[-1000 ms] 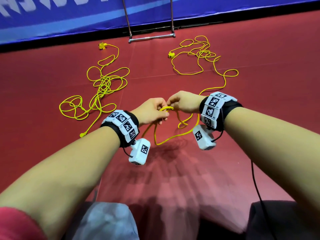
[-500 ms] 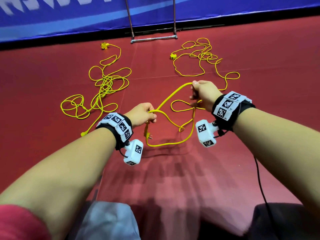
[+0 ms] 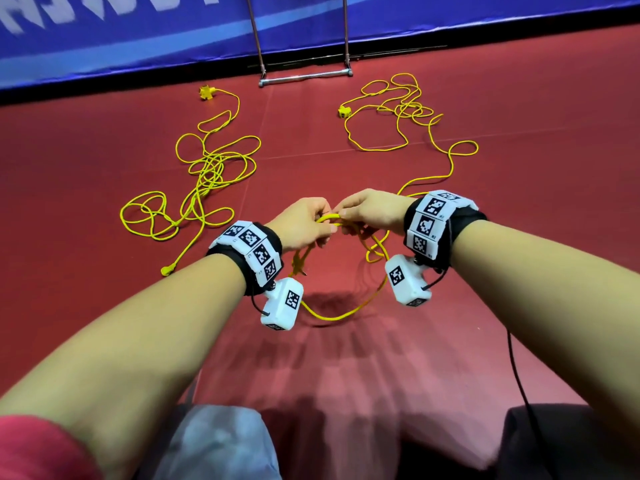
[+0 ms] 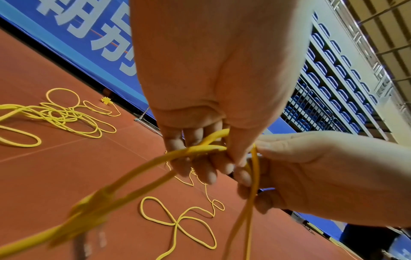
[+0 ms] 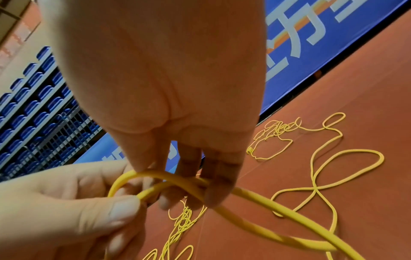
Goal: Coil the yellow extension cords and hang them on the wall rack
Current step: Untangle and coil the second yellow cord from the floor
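Observation:
One yellow extension cord [image 3: 346, 315] hangs in loops under my two hands, which meet above the red floor. My left hand [image 3: 320, 232] grips the gathered loops [image 4: 206, 146], and the plug [image 3: 298, 266] dangles beside that wrist. My right hand [image 3: 348, 220] pinches a fresh bend of the same cord [image 5: 177, 177] against the left hand [image 5: 77, 202]. The rest of this cord trails away to a loose pile [image 3: 398, 109] at the far right. A second yellow cord [image 3: 207, 174] lies tangled on the floor to the left, untouched.
A metal rack frame [image 3: 304, 76] stands against the blue banner wall [image 3: 450, 22] straight ahead, between the two cords' far socket ends [image 3: 206, 91] [image 3: 343, 111]. Red floor [image 3: 86, 306] stretches all around. My knees are at the bottom edge.
Half a second ago my right hand was held out to the right with a length of cord drawn taut. It has swung back to the left hand, laying another loop there.

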Demonstrator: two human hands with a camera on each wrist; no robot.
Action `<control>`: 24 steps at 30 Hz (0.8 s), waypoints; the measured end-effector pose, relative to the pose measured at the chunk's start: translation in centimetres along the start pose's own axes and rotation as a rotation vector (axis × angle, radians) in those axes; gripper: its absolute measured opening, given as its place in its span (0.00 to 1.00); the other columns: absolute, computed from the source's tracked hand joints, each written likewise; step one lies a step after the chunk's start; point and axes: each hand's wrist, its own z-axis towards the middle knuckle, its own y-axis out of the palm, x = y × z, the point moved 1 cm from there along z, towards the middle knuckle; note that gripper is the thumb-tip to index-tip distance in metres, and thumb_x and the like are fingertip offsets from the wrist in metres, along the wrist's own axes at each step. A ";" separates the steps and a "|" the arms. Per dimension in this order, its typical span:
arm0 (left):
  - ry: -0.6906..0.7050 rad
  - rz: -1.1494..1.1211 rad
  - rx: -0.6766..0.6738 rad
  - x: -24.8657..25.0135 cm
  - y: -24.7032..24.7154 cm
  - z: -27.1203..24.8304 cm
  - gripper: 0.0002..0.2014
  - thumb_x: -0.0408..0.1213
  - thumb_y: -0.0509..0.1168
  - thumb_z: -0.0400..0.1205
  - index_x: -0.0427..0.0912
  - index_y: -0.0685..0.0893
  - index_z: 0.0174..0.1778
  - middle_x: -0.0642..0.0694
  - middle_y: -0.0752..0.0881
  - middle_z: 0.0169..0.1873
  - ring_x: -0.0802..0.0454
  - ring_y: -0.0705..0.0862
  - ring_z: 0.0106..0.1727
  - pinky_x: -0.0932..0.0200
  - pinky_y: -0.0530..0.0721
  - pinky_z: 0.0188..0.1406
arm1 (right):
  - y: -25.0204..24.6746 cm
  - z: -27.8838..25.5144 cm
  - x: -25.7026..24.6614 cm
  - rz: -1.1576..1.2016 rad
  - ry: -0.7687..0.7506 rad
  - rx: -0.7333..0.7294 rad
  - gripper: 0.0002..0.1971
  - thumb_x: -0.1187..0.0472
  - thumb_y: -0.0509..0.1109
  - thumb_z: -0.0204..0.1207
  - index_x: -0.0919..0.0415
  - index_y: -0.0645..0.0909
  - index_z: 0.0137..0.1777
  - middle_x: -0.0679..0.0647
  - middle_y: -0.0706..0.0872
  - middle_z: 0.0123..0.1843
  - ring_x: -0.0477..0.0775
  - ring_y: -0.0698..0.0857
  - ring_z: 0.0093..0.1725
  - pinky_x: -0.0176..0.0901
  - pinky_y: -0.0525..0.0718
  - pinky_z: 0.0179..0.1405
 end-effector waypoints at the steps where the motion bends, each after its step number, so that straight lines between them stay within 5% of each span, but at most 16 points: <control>1: -0.009 0.022 0.018 -0.1 -0.2 0.0 0.07 0.29 0.69 0.79 0.40 0.77 0.40 0.40 0.87 0.29 0.43 0.85 0.30 0.54 0.82 0.33 | -0.1 -0.1 -0.1 -0.002 0.004 0.002 0.10 0.66 0.61 0.84 0.63 0.85 0.52 0.55 0.80 0.32 0.51 0.74 0.29 0.40 0.70 0.29; 4: -0.039 0.002 0.040 -0.1 -0.4 -0.1 0.10 0.28 0.73 0.76 0.42 0.77 0.36 0.43 0.87 0.28 0.30 0.88 0.38 0.37 0.87 0.37 | -0.7 -0.2 -0.5 -0.002 -0.003 0.031 0.06 0.62 0.67 0.83 0.62 0.85 0.49 0.55 0.77 0.32 0.49 0.71 0.26 0.36 0.68 0.23; 9: -0.042 -0.031 0.048 0.8 -0.1 -0.7 0.09 0.31 0.71 0.79 0.40 0.77 0.37 0.41 0.89 0.32 0.31 0.88 0.38 0.40 0.89 0.39 | -1.0 -0.3 -1.0 -0.119 -0.034 0.171 0.06 0.65 0.67 0.80 0.61 0.86 0.48 0.55 0.79 0.35 0.47 0.69 0.24 0.31 0.66 0.17; 13: -0.049 -0.011 0.070 0.3 -0.3 -0.9 0.11 0.40 0.70 0.80 0.44 0.77 0.35 0.47 0.90 0.30 0.35 0.87 0.34 0.37 0.90 0.40 | -1.3 0.1 -0.4 -0.073 -0.078 0.311 0.05 0.66 0.69 0.75 0.62 0.87 0.42 0.55 0.81 0.31 0.48 0.73 0.25 0.36 0.73 0.26; 16: -0.057 0.054 0.051 -0.8 -0.7 -0.9 0.12 0.51 0.70 0.71 0.49 0.77 0.30 0.44 0.91 0.35 0.37 0.89 0.38 0.34 0.88 0.45 | -2.1 0.5 0.2 0.011 -0.075 0.423 0.04 0.68 0.70 0.75 0.61 0.85 0.42 0.56 0.84 0.33 0.54 0.78 0.33 0.44 0.75 0.33; 20: -0.049 0.102 0.015 -0.8 -0.3 -0.8 0.11 0.46 0.70 0.73 0.47 0.76 0.31 0.45 0.91 0.34 0.36 0.89 0.38 0.36 0.89 0.43 | -1.6 0.2 0.3 -0.157 -0.039 0.206 0.09 0.61 0.78 0.73 0.58 0.87 0.53 0.45 0.82 0.35 0.43 0.79 0.35 0.35 0.75 0.38; 24: -0.042 0.229 0.057 -0.8 -0.2 -0.7 0.14 0.43 0.74 0.75 0.46 0.76 0.32 0.49 0.84 0.28 0.49 0.78 0.31 0.52 0.77 0.35 | -1.8 -0.4 0.2 -0.385 -0.007 0.080 0.07 0.53 0.76 0.77 0.55 0.90 0.47 0.39 0.79 0.26 0.40 0.75 0.31 0.31 0.72 0.33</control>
